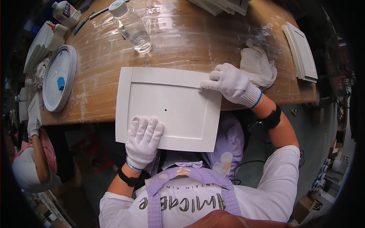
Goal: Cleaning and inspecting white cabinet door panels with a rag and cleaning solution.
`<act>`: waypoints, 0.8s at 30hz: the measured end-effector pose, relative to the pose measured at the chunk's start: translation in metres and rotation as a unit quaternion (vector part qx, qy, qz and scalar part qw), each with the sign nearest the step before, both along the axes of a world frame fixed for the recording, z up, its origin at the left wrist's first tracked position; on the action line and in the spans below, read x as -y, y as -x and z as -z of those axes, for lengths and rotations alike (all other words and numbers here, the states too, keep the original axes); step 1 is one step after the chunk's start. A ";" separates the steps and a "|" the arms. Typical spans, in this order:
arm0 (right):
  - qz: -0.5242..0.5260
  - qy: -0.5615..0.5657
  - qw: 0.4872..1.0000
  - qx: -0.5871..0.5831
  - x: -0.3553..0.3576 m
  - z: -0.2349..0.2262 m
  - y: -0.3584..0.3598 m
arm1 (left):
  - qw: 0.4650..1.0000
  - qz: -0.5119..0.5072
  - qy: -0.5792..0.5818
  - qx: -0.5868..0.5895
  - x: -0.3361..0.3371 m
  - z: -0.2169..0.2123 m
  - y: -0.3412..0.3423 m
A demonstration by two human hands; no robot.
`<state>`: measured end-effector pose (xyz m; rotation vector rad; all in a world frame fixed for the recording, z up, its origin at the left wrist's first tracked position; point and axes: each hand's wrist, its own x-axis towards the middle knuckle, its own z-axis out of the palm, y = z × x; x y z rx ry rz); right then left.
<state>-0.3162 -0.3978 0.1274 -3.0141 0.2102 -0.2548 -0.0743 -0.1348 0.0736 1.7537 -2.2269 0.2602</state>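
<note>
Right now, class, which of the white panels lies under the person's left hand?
The panel with the dark dot, jutting past the table, beneath the left hand. The right stack and far stack lie untouched.

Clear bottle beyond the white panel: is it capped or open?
Capped: a white cap sits on top of the clear bottle; how tightly, I cannot tell.

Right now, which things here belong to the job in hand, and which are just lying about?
Likely in the job:
white panel, touched by left hand and right hand
perhaps the panel stack at right

Seemingly lying about:
clear bottle
crumpled cloth
round lid
</note>
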 end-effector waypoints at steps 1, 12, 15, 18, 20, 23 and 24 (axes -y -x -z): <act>0.004 0.007 1.000 -0.004 -0.002 0.000 0.001 | 1.000 -0.003 0.004 -0.001 0.000 -0.001 0.000; 0.008 -0.032 0.999 -0.028 -0.011 -0.007 0.009 | 1.000 0.004 0.005 -0.001 -0.002 0.003 -0.001; 0.080 -0.104 0.991 -0.011 -0.019 -0.009 0.021 | 1.000 0.005 0.008 0.000 0.000 0.003 -0.001; 0.212 -0.125 0.958 0.144 -0.029 0.001 0.028 | 1.000 0.007 0.009 0.000 0.001 0.003 0.000; 0.181 -0.114 0.975 0.060 -0.052 -0.004 0.024 | 1.000 0.008 0.011 0.002 0.001 0.003 -0.001; 0.037 -0.121 0.988 -0.085 -0.070 -0.004 0.019 | 1.000 0.008 0.013 0.007 0.001 0.001 -0.001; 0.033 -0.116 0.989 -0.086 -0.070 -0.001 0.018 | 1.000 0.005 0.004 0.001 0.000 0.001 -0.002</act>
